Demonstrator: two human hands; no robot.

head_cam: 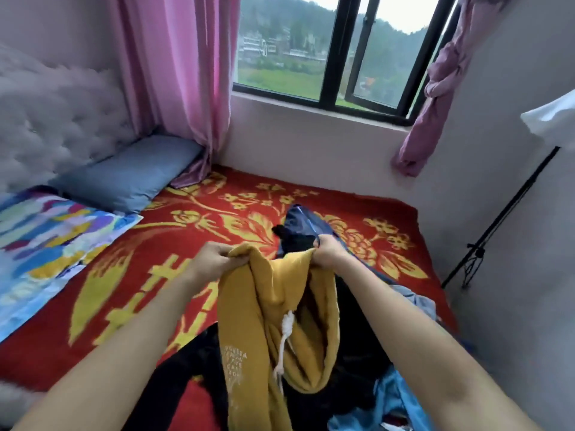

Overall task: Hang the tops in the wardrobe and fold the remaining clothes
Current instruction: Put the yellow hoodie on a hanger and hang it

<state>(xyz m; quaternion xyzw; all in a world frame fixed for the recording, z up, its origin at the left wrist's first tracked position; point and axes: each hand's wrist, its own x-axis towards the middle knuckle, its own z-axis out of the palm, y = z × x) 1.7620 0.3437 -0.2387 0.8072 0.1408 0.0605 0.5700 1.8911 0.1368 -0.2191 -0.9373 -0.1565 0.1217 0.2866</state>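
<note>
A mustard-yellow garment [249, 321] with a white drawstring and pale printed lettering hangs in front of me above the bed. My left hand [214, 259] grips its top edge on the left and my right hand [329, 253] grips the top edge on the right, holding it up between them. Under and behind it a pile of clothes lies on the bed: a black garment [186, 365], a navy-blue one [301, 222] beyond my right hand, a light-blue one [392, 396] at lower right and a grey one [417, 300].
The bed has a red blanket with gold flowers [186, 231]. A blue-grey pillow [130, 175] and a multicoloured pillow [46, 234] lie at the left by a tufted headboard. Pink curtains [186, 82] flank the window [336, 51]. A black stand [497, 219] leans at the right wall.
</note>
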